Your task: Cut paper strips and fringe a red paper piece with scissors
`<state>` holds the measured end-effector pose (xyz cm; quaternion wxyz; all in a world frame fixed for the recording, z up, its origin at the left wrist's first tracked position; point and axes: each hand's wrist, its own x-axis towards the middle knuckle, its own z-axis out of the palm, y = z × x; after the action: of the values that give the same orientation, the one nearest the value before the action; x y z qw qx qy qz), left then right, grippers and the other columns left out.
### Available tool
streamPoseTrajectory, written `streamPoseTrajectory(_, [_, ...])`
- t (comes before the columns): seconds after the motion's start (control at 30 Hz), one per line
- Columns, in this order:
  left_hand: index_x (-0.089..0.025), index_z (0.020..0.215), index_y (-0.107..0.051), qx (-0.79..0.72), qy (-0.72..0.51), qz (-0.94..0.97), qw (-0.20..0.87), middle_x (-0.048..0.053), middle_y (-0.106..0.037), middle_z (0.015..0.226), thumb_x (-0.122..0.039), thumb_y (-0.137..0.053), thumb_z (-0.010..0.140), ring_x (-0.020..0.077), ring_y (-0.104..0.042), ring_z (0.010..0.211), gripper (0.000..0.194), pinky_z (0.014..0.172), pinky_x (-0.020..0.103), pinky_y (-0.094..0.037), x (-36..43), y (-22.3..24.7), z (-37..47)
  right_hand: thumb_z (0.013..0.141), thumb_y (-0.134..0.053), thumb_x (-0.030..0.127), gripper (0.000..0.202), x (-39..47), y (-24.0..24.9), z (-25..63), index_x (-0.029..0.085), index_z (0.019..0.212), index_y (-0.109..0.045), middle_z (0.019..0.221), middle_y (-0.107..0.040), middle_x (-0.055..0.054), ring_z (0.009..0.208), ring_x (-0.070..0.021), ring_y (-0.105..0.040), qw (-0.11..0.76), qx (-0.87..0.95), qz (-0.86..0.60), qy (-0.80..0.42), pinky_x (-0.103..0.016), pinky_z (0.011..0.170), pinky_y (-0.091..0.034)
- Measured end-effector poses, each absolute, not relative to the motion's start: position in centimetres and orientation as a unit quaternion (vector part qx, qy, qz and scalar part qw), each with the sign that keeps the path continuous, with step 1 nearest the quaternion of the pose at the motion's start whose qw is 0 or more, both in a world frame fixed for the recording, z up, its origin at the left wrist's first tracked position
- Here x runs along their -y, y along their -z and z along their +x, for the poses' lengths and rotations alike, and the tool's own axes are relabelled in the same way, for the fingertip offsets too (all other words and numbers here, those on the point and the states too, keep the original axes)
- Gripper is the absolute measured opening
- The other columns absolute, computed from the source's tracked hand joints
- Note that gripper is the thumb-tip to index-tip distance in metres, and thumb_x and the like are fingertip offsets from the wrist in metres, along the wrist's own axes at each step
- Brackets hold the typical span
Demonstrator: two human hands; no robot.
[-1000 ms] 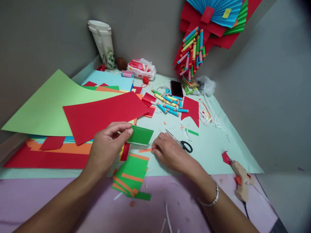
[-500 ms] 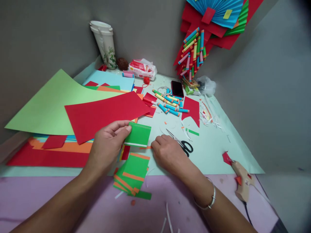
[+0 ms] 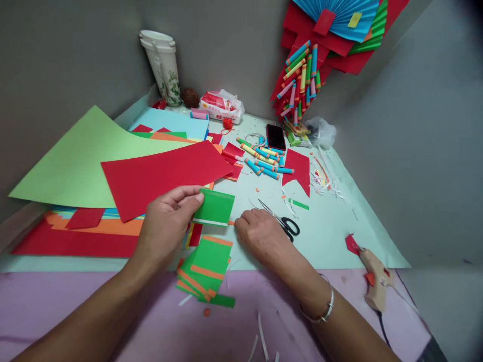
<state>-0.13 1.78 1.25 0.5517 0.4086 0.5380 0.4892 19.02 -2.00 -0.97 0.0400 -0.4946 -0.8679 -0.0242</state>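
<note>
Left hand: the left hand (image 3: 168,223) pinches the green paper piece (image 3: 214,207) at its upper left corner, between thumb and fingers.
Green paper piece: held above the table in front of the person, a white strip along its lower edge; its right edge is near the right hand.
Right hand: the right hand (image 3: 261,235) has its fingers curled, tips at the end of an orange strip (image 3: 232,223); whether they grip it, I cannot tell.
Scissors: the black-handled scissors (image 3: 290,226) lie just beyond the right hand, partly hidden by it, point toward the far left.
Green stack: orange-banded green papers (image 3: 212,257) overlap below the held piece, across the near edge of the mint-green covering (image 3: 328,241) and onto the lilac surface (image 3: 211,337).
Left side: a large red sheet (image 3: 162,176) overlaps a light green sheet (image 3: 75,166), both reaching close behind the left hand.
Far side: rolled paper tubes (image 3: 264,156) lie in a loose heap near a phone (image 3: 275,137), with a notched red paper (image 3: 297,168) to their right.
Right side: mint-green covering shows between the scissors and the glue gun (image 3: 375,284), whose cord runs toward the near side.
</note>
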Motion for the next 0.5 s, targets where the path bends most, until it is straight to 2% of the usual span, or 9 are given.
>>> streamPoseTrajectory(0.2, [-0.022,0.093,-0.072,-0.532,-0.500,0.411,0.546,-0.001,-0.074,0.079,-0.039,-0.078,0.070,0.0178,-0.068,0.069,0.029,0.064,0.027,-0.054,-1.9,-1.1,-0.4,0.087,-0.049,0.012,0.014,1.3,1.2,19.5,0.015,0.087,-0.063,0.083,-0.067,-0.009,0.077,-0.0209,-0.059,0.125,0.804,-0.578,-0.051,-0.031,0.068,-0.040])
streamPoseTrajectory(0.33, [-0.020,0.094,-0.071,-0.543,-0.492,0.408,0.545,0.002,-0.074,0.079,-0.040,-0.078,0.070,0.0197,-0.070,0.070,0.032,0.063,0.028,-0.055,-1.8,-1.4,-0.4,0.086,-0.048,0.016,0.011,0.8,0.4,20.7,0.020,0.089,-0.058,0.071,-0.064,0.000,0.064,-0.0156,-0.059,0.252,0.688,-0.639,-0.237,-0.026,0.059,-0.041])
streamPoseTrajectory(0.43, [-0.019,0.094,-0.072,-0.545,-0.475,0.420,0.549,0.002,-0.074,0.079,-0.041,-0.077,0.071,0.0204,-0.069,0.071,0.032,0.062,0.028,-0.055,-1.7,-1.7,-0.3,0.086,-0.052,0.022,0.003,0.8,-1.0,21.4,0.021,0.087,-0.054,0.065,-0.060,0.004,0.064,-0.0150,-0.062,0.360,0.588,-0.616,-0.382,-0.026,0.062,-0.046])
streamPoseTrajectory(0.5, [-0.020,0.095,-0.072,-0.544,-0.463,0.428,0.554,0.001,-0.075,0.079,-0.041,-0.076,0.072,0.0195,-0.069,0.072,0.031,0.063,0.028,-0.054,-1.6,-1.7,-0.1,0.087,-0.055,0.027,0.006,1.1,-2.1,21.4,0.021,0.086,-0.055,0.064,-0.060,0.004,0.064,-0.0144,-0.064,0.394,0.555,-0.583,-0.445,-0.026,0.064,-0.049])
